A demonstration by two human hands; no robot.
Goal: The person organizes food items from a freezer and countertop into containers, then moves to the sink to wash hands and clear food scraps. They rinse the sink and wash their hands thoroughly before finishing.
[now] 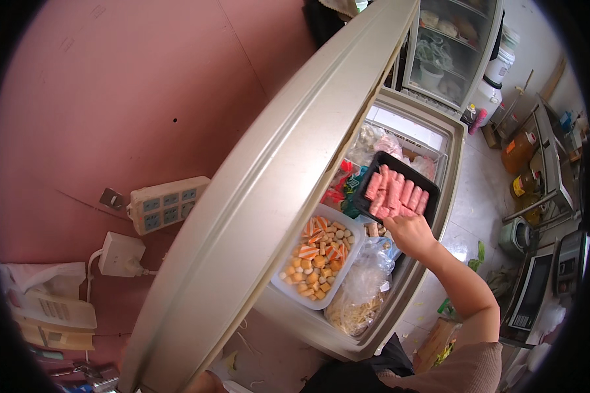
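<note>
My right hand point(409, 235) grips the near edge of a black plastic tray point(431, 189) of pink meat rolls point(395, 192), over the open chest freezer point(456, 162). Beside it, inside the freezer, sits a white plastic tub point(295, 299) of mixed frozen balls, cubes and orange-striped pieces. Clear plastic bags point(361, 290) of pale food lie to the tub's right. At the bottom edge, part of my left arm point(207, 382) shows by the lower end of the raised freezer lid point(275, 162); the left hand itself is not visible.
A glass-door refrigerator point(447, 49) stands beyond the freezer. Along the right are a metal shelf point(553, 167), oil jugs point(518, 152) and a microwave point(531, 292). A cardboard piece point(435, 341) lies on the floor. A power strip point(167, 204) is on the pink wall.
</note>
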